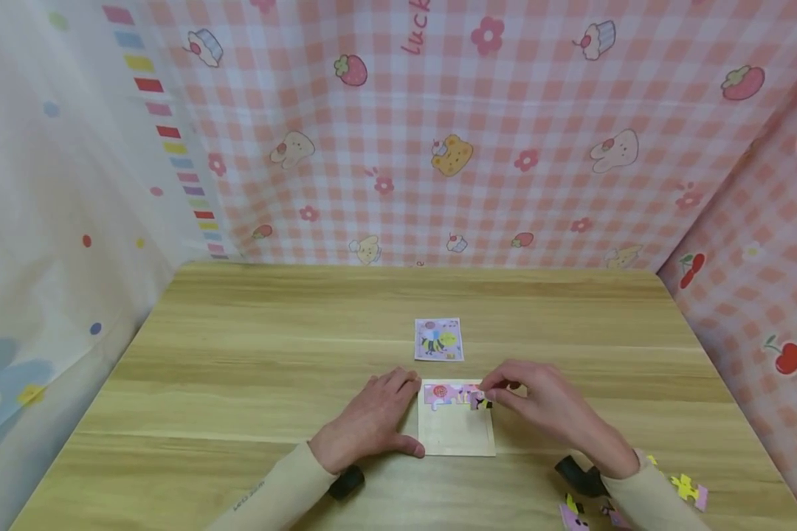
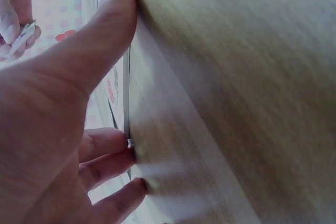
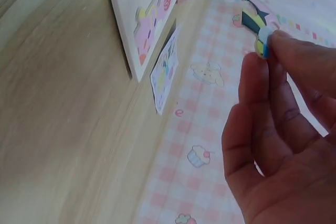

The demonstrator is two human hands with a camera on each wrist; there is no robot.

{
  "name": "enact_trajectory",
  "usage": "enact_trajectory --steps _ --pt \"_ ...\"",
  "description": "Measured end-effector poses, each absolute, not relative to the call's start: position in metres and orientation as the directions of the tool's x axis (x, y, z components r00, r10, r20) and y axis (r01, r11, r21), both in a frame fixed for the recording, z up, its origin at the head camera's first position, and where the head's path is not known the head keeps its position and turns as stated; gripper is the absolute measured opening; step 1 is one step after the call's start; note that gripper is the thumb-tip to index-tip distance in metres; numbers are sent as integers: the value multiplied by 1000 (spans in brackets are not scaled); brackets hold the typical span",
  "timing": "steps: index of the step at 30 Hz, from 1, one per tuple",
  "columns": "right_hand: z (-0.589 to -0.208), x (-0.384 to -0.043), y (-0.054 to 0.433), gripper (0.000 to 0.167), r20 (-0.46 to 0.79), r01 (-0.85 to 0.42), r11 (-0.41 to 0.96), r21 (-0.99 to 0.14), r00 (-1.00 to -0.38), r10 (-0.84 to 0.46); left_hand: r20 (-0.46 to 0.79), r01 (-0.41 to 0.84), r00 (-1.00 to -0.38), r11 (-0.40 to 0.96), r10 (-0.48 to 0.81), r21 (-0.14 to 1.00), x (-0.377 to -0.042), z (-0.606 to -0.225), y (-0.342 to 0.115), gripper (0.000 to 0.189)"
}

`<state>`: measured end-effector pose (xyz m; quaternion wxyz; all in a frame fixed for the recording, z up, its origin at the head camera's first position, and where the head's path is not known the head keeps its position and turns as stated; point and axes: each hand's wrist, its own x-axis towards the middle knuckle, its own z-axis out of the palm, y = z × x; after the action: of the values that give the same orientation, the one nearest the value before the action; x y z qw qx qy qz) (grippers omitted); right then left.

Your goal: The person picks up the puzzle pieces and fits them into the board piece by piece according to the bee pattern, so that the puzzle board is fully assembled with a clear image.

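Observation:
A shallow wooden puzzle tray (image 1: 454,435) lies on the table, with joined pink puzzle pieces (image 1: 441,392) along its top edge. My left hand (image 1: 375,417) rests against the tray's left side, thumb at the lower corner and fingertips near the upper one. Over the tray's upper right, my right hand (image 1: 544,394) pinches a puzzle piece (image 3: 254,22) between thumb and fingertips. Yellow, black and pink show on that piece, and in the right wrist view it is held off the tray. Just beyond the tray lies a square bee picture card (image 1: 439,352).
Loose puzzle pieces (image 1: 685,487) lie at the near right of the wooden table (image 1: 239,354), partly covered by the right sleeve. Black wrist devices (image 1: 347,483) show under both wrists. A pink checked curtain (image 1: 398,206) hangs behind the table, with more cloth at the sides.

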<state>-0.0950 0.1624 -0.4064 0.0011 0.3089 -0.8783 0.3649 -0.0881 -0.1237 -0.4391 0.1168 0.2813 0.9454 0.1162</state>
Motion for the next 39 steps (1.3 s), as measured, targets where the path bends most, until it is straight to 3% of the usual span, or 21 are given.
enact_trajectory --steps 15,39 --pt "-411 -100 134 11 134 -492 564 -663 -819 -558 -144 523 -808 808 571 272 -88 -438 -125 99" --pt "-426 -114 102 10 64 -518 544 -660 -760 -646 -146 520 -808 807 571 278 -89 -437 -126 98"
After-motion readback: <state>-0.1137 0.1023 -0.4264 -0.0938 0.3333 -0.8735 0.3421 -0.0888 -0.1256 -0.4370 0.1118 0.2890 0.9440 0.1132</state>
